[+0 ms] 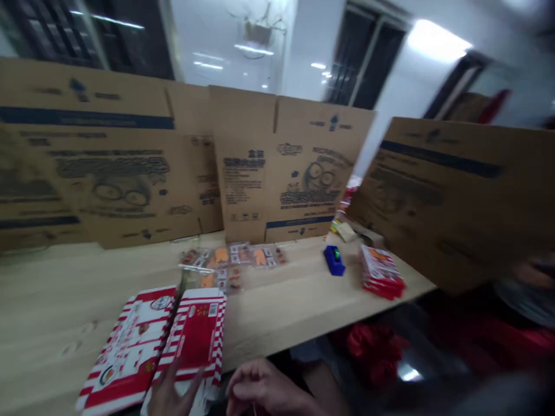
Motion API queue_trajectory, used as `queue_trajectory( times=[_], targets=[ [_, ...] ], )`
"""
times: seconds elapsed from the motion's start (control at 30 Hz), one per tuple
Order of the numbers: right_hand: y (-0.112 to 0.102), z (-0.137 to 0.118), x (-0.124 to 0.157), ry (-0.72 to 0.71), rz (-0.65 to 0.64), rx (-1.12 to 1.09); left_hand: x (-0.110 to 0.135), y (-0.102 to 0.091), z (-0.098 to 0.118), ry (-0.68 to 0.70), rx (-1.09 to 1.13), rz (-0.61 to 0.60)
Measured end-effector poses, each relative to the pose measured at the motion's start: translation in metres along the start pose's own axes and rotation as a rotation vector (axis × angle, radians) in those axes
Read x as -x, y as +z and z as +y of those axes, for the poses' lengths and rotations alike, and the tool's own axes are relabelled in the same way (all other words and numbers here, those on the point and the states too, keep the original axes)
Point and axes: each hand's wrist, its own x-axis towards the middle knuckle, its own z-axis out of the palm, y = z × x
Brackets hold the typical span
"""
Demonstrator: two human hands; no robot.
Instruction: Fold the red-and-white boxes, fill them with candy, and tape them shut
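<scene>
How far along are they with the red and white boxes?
Looks done: small packets lie in a row on the wooden table, near a neat red-and-white stack. In hand: the left hand touches a flat red-and-white box, with the right hand beside it. Left: the brown cardboard sheets stand flat behind. Exactly how far, I can't tell.

Our left hand (172, 394) was low in view, fingers spread. Our right hand (259, 390) curled loosely just beside it.
</scene>
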Motion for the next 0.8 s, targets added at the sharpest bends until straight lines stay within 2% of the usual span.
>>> queue_trajectory(
  times=[0.03,0.07,0.13,0.2,0.3,0.4,0.6,0.7,0.8],
  targets=[
    [-0.01,0.0,-0.006,0.015,0.046,0.002,-0.006,0.008,0.012,-0.007,-0.034,0.02],
    [-0.02,0.0,-0.012,0.033,0.075,0.019,-0.012,0.016,0.024,0.047,-0.147,0.011],
    [-0.039,0.0,-0.027,0.072,0.086,0.096,-0.024,0.028,0.04,0.048,-0.374,0.005],
    [-0.056,0.002,-0.046,0.119,0.052,0.203,-0.036,0.035,0.047,0.017,-0.523,-0.017],
    [-0.07,0.007,-0.069,0.179,-0.003,0.363,-0.045,0.041,0.041,-0.06,-0.645,-0.007],
    [-0.076,0.007,-0.084,0.187,-0.034,0.461,-0.048,0.048,0.03,-0.113,-0.693,0.032],
    [-0.094,-0.002,-0.094,0.191,-0.035,0.43,-0.05,0.061,0.024,-0.098,-0.694,0.098],
    [-0.11,0.012,-0.095,0.157,-0.025,0.508,-0.048,0.065,0.03,-0.083,-0.699,0.107],
    [-0.122,0.035,-0.094,0.151,-0.076,0.554,-0.047,0.066,0.039,-0.097,-0.695,0.043]
  ],
)
